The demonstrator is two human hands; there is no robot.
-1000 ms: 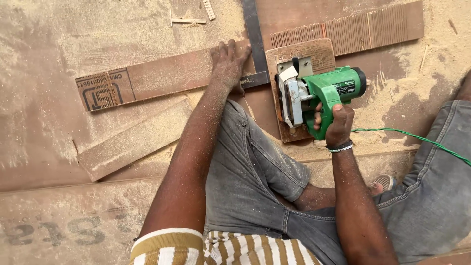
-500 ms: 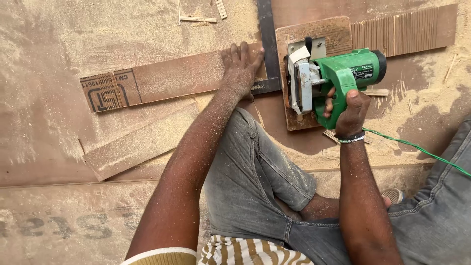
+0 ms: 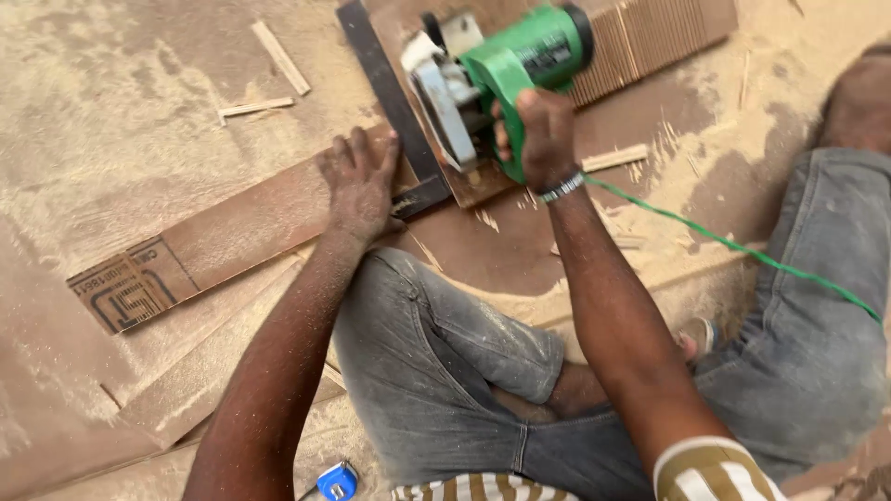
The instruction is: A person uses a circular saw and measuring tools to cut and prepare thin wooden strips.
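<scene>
My right hand (image 3: 543, 134) grips the handle of a green circular saw (image 3: 506, 79) that rests on a brown wooden board (image 3: 650, 37) near the top of the view. My left hand (image 3: 360, 184) presses flat on a long narrow plank (image 3: 232, 241) with a printed stamp at its left end. A dark metal square (image 3: 394, 111) lies between the two hands, its corner beside my left fingertips. A green power cord (image 3: 733, 246) runs from the saw over my right knee.
Sawdust covers the floor boards all around. Small wood offcuts (image 3: 278, 57) lie at the upper left and one strip (image 3: 617, 158) right of the saw. Another plank (image 3: 213, 371) lies by my left leg. A blue tape measure (image 3: 337, 481) sits at the bottom edge.
The view has tilted and shifted, so the saw and boards now sit higher and turned. The saw has advanced along the board. My left hand stays pressed on the plank.
</scene>
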